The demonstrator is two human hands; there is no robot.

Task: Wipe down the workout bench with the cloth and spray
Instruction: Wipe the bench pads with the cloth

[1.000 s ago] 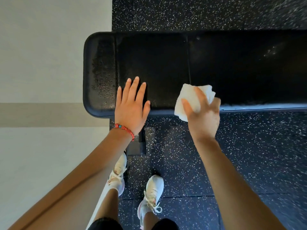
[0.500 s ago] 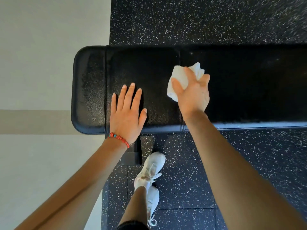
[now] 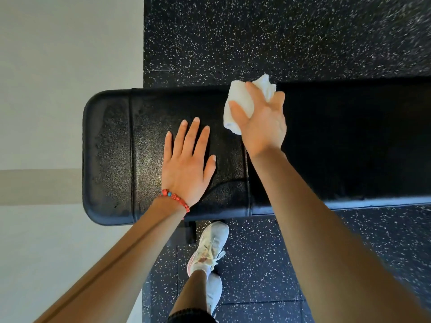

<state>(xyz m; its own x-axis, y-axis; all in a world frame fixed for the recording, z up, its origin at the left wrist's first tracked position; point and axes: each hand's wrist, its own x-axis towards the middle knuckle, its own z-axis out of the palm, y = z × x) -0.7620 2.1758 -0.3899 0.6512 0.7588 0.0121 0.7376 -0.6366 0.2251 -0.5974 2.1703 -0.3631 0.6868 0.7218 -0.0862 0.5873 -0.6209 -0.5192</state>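
A black padded workout bench (image 3: pixel 112 159) runs across the view, its rounded end at the left, its pad speckled with wet droplets. My left hand (image 3: pixel 187 164) lies flat on the pad, fingers spread, a red bead bracelet on the wrist. My right hand (image 3: pixel 262 122) grips a crumpled white cloth (image 3: pixel 240 103) and presses it on the pad near the far edge. No spray bottle is in view.
Black speckled rubber flooring (image 3: pixel 256 36) surrounds the bench. A pale smooth floor (image 3: pixel 58 66) lies to the left. My white sneakers (image 3: pixel 210 248) stand by the bench's near side, next to a dark bench leg (image 3: pixel 190 231).
My right hand has slid the cloth from the near edge of the pad across to the far edge. The left hand stays flat on the pad. My feet have shifted.
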